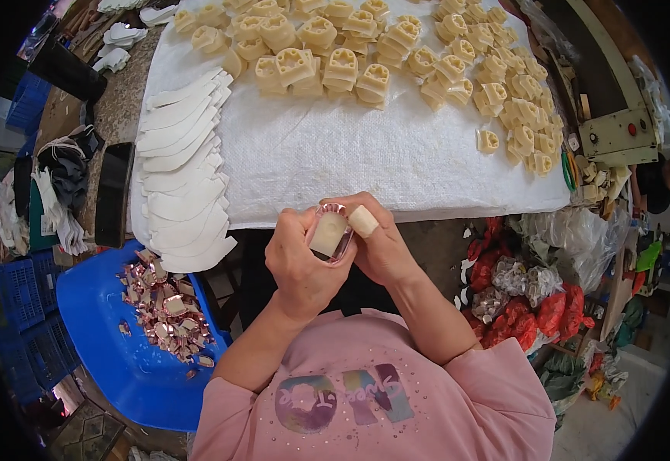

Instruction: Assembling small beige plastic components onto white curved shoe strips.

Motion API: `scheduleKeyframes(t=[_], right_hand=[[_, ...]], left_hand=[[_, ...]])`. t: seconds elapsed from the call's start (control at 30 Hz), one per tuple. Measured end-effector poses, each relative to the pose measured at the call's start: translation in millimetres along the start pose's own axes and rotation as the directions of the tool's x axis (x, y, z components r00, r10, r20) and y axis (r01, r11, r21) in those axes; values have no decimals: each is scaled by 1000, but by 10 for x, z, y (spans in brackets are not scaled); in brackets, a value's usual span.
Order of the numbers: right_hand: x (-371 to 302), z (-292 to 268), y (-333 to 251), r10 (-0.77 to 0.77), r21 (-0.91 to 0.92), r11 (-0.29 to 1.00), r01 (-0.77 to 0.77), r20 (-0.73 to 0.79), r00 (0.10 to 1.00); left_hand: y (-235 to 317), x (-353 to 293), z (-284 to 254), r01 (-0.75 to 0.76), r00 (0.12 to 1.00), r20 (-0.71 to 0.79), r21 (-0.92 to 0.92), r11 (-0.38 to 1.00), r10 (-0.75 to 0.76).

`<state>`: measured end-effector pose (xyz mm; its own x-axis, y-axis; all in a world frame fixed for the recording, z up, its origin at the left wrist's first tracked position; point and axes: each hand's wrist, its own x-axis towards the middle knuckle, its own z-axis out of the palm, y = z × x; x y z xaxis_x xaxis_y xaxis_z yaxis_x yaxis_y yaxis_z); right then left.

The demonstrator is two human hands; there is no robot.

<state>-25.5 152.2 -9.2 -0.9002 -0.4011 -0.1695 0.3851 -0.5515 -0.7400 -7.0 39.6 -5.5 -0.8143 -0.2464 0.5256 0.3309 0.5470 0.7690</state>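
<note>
The left hand (295,265) and right hand (385,250) together grasp 1 shiny pink piece (329,233) between them. Beyond the hands, a white cloth (304,157) bears cream blocks (342,71); to their left are white strips (179,184) and a blue tub (93,315).

A workshop, shown by massed cream pieces (401,37) and a control box (618,135)

— At left?
— Blue crates (23,296) stacked near; a worn bench (129,94) running toward the far end.
— And right?
— Red bags (550,311) heaped low, then a pale control box (618,134), farther off.
— Underfoot?
— Grey floor (635,407) at near right.
— Light?
— Brightest on the white-covered table (296,146), dimmer among the crates.
</note>
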Motion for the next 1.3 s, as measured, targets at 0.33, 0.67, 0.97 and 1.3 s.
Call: scheduleKeyframes(t=[0.33, 0.67, 0.97, 1.3], right_hand=[[57, -188, 63, -65, -406, 912, 63, 10, 998], [156, -181, -92, -210, -710, 599, 371, 308, 928], [206, 55, -124, -271, -808, 369, 458, 378, 885], [-631, 1272, -858, -389, -265, -903, -337, 178, 904]], left_hand=[[-157, -21, -64, 247, 965, 135, -174, 953, -225], [-287, 16, -276, 390, 882, 417, -385, 837, -219], [-198, -3, -500, 558, 819, 474, -523, 644, -325], [-1032, -502, -1798, 590, 719, -432, -36, 807, -545]])
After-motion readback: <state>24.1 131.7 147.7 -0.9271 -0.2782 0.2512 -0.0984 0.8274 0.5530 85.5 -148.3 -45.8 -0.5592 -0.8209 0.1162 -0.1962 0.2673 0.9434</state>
